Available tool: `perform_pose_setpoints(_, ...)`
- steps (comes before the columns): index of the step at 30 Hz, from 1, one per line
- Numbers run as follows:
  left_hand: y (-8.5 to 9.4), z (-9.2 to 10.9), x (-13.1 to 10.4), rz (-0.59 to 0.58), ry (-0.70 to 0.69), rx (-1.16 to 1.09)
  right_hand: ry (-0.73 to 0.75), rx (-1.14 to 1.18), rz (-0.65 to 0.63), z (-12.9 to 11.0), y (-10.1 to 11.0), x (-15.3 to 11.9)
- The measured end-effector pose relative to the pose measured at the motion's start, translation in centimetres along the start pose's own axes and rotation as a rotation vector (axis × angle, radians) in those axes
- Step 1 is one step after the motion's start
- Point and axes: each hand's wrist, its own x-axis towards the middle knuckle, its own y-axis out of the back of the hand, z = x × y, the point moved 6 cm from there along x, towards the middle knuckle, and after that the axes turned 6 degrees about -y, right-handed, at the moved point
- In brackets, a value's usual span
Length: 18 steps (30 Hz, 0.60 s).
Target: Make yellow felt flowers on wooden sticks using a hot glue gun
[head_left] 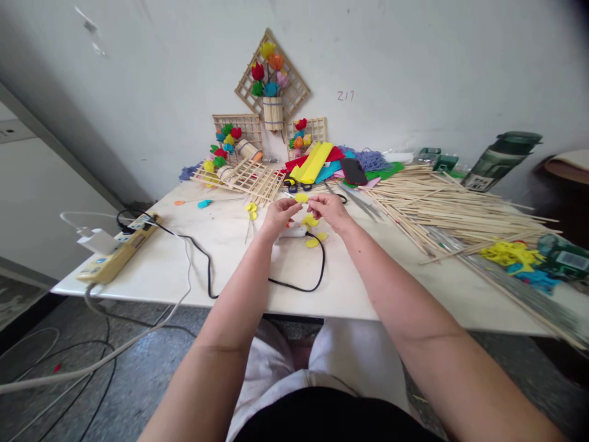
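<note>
A small yellow petal-shaped piece (301,197) is pinched between my two hands above the middle of the table. My left hand (280,216) is closed on its left side, and my right hand (329,210) grips it from the right. Below them lies a white hot glue gun (294,232) with a black cord, partly hidden by my left hand. More yellow petals (311,243) are scattered beside the gun. To the left, a yellow flower (251,209) on thin stems rests on the tabletop.
Finished flower lattices (273,80) stand against the wall. Wooden sticks (451,205) are heaped at right, with scissors (361,201) and a phone (353,171) nearby. A bottle (501,161) leans behind. A power strip (122,252) sits at left; its cords cross the table (239,288).
</note>
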Motion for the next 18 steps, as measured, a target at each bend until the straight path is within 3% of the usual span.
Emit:
perform_pose_setpoints(7, 0.2, 0.55, -0.04, 0.01, -0.043, -0.148, 0.008, 0.095, -0.054, -0.88, -1.03, -0.73)
perform_pose_setpoints(14, -0.54, 0.64, -0.37, -0.134, -0.015, -0.103, -0.022, 0.063, -0.071, -1.0, -0.43, -0.68)
perform_pose_setpoints(18, -0.61, 0.49, -0.36, -0.15, -0.01, -0.094, -0.019, 0.06, -0.025, -0.91, -0.2, -0.5)
